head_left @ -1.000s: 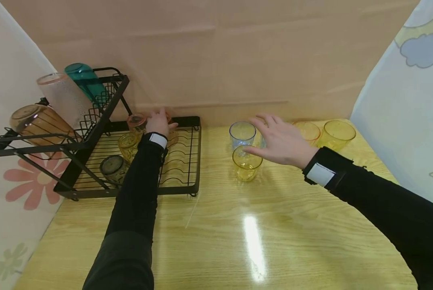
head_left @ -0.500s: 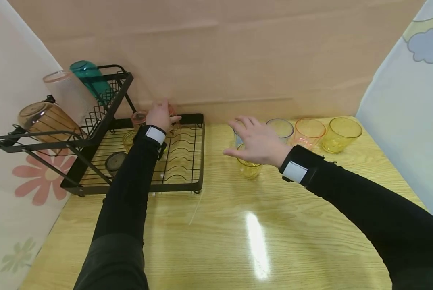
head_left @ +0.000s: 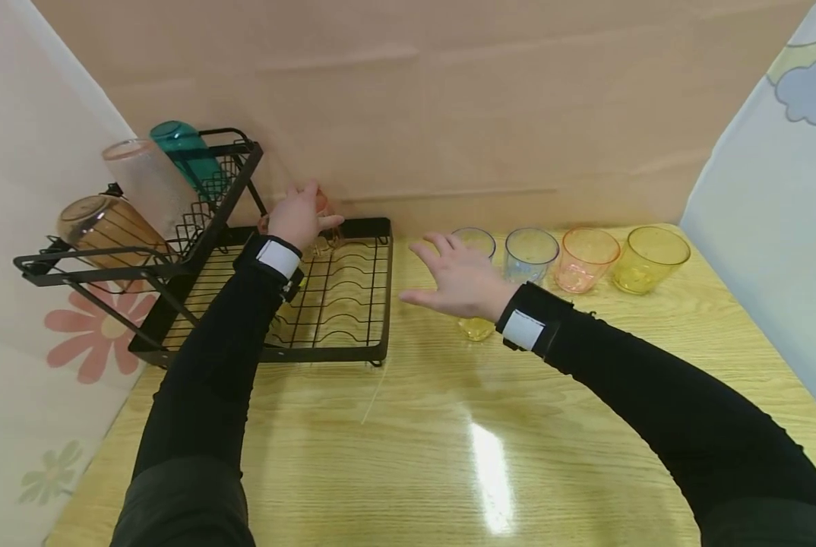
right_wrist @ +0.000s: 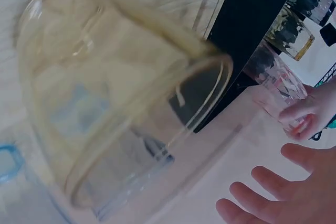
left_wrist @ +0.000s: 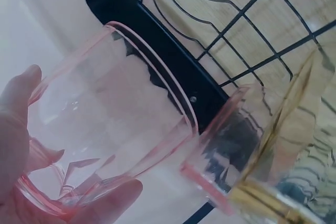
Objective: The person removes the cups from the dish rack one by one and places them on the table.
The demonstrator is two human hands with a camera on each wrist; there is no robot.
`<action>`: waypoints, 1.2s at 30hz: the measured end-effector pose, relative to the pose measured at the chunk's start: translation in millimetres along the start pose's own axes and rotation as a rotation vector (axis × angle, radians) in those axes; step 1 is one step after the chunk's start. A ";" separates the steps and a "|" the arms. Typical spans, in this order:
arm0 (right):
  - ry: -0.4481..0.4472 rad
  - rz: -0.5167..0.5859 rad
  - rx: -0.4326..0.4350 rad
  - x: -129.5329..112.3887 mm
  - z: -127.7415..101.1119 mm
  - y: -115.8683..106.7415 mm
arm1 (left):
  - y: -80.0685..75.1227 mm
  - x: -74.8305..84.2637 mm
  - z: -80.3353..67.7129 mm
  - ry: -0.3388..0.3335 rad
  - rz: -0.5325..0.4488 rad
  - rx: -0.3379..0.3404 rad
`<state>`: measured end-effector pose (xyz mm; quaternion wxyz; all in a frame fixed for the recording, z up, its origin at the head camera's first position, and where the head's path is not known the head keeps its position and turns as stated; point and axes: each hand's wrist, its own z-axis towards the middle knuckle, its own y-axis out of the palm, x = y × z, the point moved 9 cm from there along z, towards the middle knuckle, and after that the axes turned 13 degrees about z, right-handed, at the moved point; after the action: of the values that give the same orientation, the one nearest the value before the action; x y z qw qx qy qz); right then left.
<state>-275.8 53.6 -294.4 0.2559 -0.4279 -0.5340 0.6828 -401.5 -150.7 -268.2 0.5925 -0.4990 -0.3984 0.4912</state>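
Yellow wood-grain laminate covers the table (head_left: 394, 456), the biggest thing I see, with a glare streak near its front edge. At its back left corner stands the black wire dish rack (head_left: 340, 304), two tiers high; on the upper tier I make out an amber glass (head_left: 100, 228), a frosted clear tumbler (head_left: 137, 182) and a teal cup (head_left: 189, 152), all lying tilted. Along the back edge toward the right corner sits a row of tumblers: a clear one (head_left: 475, 241), a blue-tinted one (head_left: 531, 254), a pink tumbler (head_left: 586, 258) and a yellow tumbler (head_left: 647, 258), each just beside the next. Nearer me, a small yellow glass (head_left: 476, 328) stands on the table, mostly hidden under my right hand (head_left: 459, 277), which hovers above it with fingers spread and grasping nothing. My left hand (head_left: 302, 216) is at the rack's back edge, fingers and thumb curled round a pink glass (left_wrist: 105, 129), which the left wrist view shows tilted, just above the rack's frame beside another glass rim.
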 end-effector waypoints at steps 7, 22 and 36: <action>0.044 0.120 -0.046 -2.2 4.1 16.5 | -5.6 7.7 -21.0 0.061 -0.097 -0.055; 0.102 0.509 0.011 -16.8 4.2 27.8 | -17.8 27.7 -78.5 0.199 -0.400 -0.100; 0.155 1.013 0.095 -20.7 -2.1 41.9 | 0.0 45.4 -118.6 0.215 -0.746 -0.187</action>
<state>-259.1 25.4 -327.8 -0.0488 -0.6701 -0.2075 0.7110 -278.3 -129.9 -290.9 0.7206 -0.4203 -0.5309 0.1489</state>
